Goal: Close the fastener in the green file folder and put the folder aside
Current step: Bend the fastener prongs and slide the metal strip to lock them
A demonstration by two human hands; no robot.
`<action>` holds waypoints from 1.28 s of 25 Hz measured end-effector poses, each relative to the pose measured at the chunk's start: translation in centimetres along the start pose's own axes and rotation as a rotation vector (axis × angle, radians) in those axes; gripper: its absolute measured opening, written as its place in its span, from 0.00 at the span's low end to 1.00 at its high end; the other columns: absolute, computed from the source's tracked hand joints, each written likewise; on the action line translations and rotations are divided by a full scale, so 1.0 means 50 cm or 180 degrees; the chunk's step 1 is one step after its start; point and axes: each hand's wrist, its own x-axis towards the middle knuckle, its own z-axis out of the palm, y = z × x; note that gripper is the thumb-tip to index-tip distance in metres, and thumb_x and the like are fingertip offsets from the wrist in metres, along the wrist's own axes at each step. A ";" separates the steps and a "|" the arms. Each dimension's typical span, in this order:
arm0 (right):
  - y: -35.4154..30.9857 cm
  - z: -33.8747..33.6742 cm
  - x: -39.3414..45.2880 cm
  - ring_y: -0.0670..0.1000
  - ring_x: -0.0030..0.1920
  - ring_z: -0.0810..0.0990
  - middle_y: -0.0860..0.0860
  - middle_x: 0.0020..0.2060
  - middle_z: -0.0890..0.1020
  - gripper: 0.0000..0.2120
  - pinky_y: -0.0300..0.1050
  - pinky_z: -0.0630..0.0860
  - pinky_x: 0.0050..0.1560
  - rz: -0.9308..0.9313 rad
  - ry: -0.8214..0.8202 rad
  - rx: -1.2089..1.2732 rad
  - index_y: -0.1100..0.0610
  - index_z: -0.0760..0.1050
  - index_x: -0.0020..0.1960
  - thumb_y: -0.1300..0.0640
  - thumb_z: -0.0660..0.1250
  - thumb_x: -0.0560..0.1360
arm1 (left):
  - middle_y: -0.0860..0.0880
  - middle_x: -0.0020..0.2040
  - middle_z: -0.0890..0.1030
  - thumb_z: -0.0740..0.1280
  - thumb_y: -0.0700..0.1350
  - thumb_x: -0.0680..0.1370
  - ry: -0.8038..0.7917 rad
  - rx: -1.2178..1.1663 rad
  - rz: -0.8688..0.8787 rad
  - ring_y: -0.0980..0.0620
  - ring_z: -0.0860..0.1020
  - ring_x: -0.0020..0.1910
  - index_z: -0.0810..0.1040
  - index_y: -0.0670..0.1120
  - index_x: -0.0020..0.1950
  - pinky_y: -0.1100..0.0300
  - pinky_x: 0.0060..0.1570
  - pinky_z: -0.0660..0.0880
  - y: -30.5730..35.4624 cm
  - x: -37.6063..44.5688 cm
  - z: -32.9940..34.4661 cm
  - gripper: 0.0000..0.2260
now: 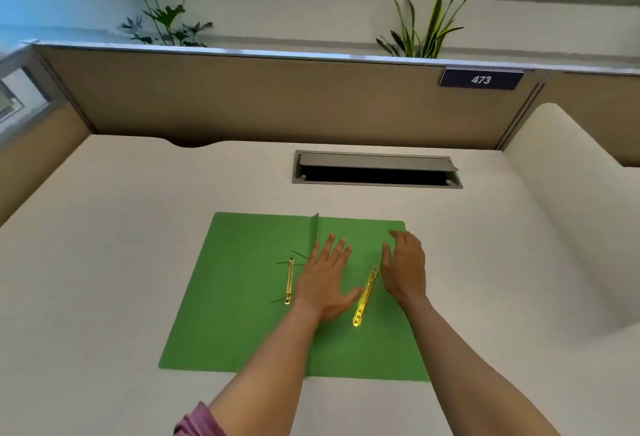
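Head view looks down at a pale desk (104, 245) with a green folder (235, 325) lying open and flat near the front edge. On the left half of the folder sits the gold fastener base (289, 281), with thin prongs sticking out sideways. Next comes the left hand (325, 283), flat on the middle of the folder, its fingers spread wide and holding nothing. Just right of its thumb lies the loose gold bar (365, 297), tilted, on the right half. Then the right hand (405, 266), also open and empty, rests beside the bar near the folder's far right corner. The fastener is not closed yet. The bar is thin and flat, so it could slip away when picked up. The prongs could bend if the bar's holes miss them.
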 end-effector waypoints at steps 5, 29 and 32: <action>0.044 0.016 -0.044 0.58 0.64 0.72 0.56 0.62 0.77 0.16 0.53 0.70 0.65 0.0147 -0.0608 -0.0063 0.60 0.75 0.65 0.60 0.63 0.77 | 0.50 0.83 0.44 0.50 0.73 0.75 -0.0679 0.0179 0.0130 0.50 0.34 0.80 0.46 0.50 0.82 0.46 0.78 0.34 -0.008 -0.026 0.035 0.43; -0.101 0.041 0.002 0.54 0.42 0.81 0.57 0.42 0.81 0.11 0.50 0.81 0.51 0.1045 -0.1163 0.2519 0.62 0.76 0.58 0.66 0.66 0.77 | 0.49 0.31 0.82 0.74 0.54 0.73 -0.0404 -0.3022 -0.1371 0.54 0.78 0.30 0.84 0.42 0.38 0.59 0.37 0.75 -0.066 0.012 -0.022 0.15; -0.159 0.062 0.012 0.54 0.42 0.81 0.56 0.41 0.81 0.12 0.46 0.82 0.47 0.0813 -0.1403 0.2493 0.62 0.76 0.59 0.65 0.68 0.76 | 0.46 0.36 0.84 0.75 0.49 0.75 -0.0508 -0.3768 -0.1592 0.51 0.80 0.36 0.86 0.39 0.42 0.64 0.37 0.74 -0.117 -0.010 -0.026 0.13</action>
